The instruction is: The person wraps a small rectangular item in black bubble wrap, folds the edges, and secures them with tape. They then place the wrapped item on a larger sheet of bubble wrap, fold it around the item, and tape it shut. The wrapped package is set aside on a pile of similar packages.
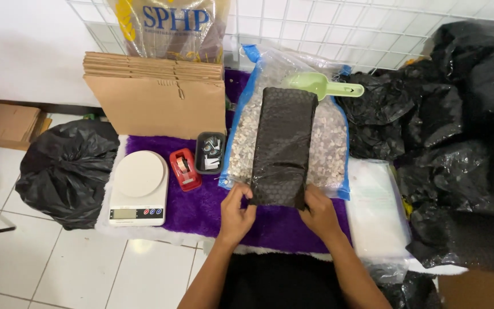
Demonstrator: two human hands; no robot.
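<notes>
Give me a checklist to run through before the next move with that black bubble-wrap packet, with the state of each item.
1. Both hands on the packet: ok. Left hand and right hand pinch the lower corners of the black packet.
2. Packet closed at its lower end: cannot tell, the fingers cover it.
3. Scoop out of the way: ok. The green scoop lies on top of the gravel bag, behind the packet.
4. Scale free: ok. Nothing sits on the white scale.
5. Tape within reach: ok. The red tape dispenser sits on the purple mat.
</notes>
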